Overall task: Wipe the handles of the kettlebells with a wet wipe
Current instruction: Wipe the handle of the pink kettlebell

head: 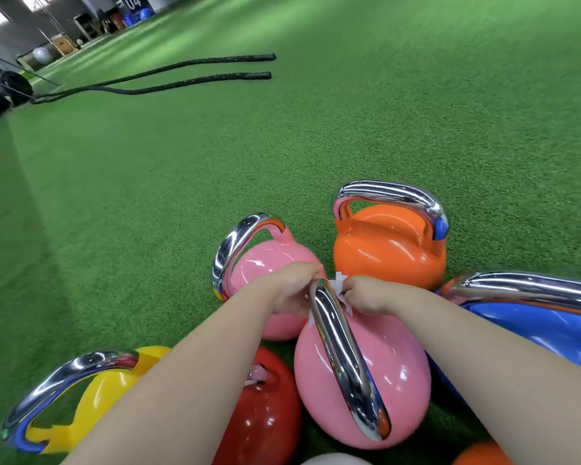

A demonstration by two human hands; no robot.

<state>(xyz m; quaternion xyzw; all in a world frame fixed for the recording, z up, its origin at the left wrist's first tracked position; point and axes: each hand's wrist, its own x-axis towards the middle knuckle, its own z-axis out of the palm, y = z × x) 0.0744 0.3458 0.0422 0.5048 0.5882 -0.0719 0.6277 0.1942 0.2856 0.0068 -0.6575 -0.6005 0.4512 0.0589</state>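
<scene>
Wiping the near pink kettlebell — far end of its chrome handle.
Your left hand and right hand both pinch the wet wipe around the handle's bend — kettlebell standing on green turf among other kettlebells.

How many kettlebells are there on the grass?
6 for sure: yellow near left, red beside it, pink in the middle being wiped, another pink behind, orange farther back, blue right. An orange sliver at the bottom edge may be a seventh.
</scene>
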